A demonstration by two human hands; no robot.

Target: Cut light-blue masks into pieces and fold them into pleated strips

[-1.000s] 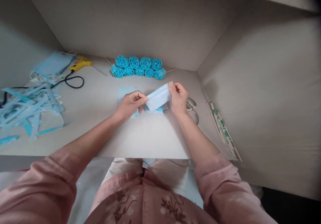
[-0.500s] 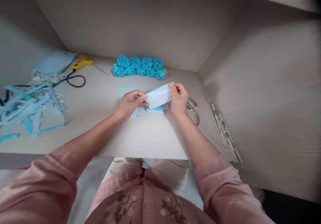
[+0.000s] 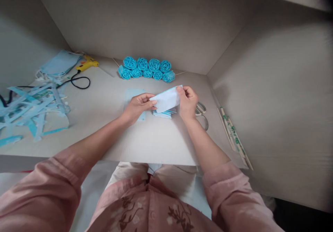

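Observation:
Between my hands is a folded piece of pale blue and white face-mask fabric [image 3: 168, 100], tilted above the table. My left hand [image 3: 136, 108] pinches its left end, and my right hand [image 3: 188, 102] pinches the right end with the thumb on top. Just below lies a small stack of folded blue fabric pieces [image 3: 163, 114], partly covered by the held piece. A flat light blue sheet [image 3: 132, 94] rests under my left hand, mostly hidden. Scissors [image 3: 201, 110] lie beside my right wrist, their blades partly out of sight.
Several blue fabric roses [image 3: 147, 68] line the back wall. A yellow glue gun [image 3: 87, 63] with a black cord [image 3: 80, 83] lies at the back left, near a pile of face masks [image 3: 59, 63]. Cut blue strips [image 3: 36, 109] cover the left side. Thin sticks [image 3: 235, 136] lie along the right edge.
The view has shifted slightly, so things sit a little differently in the frame. Both hands keep their pinch on the folded fabric, with the left fingers moved slightly along its edge.

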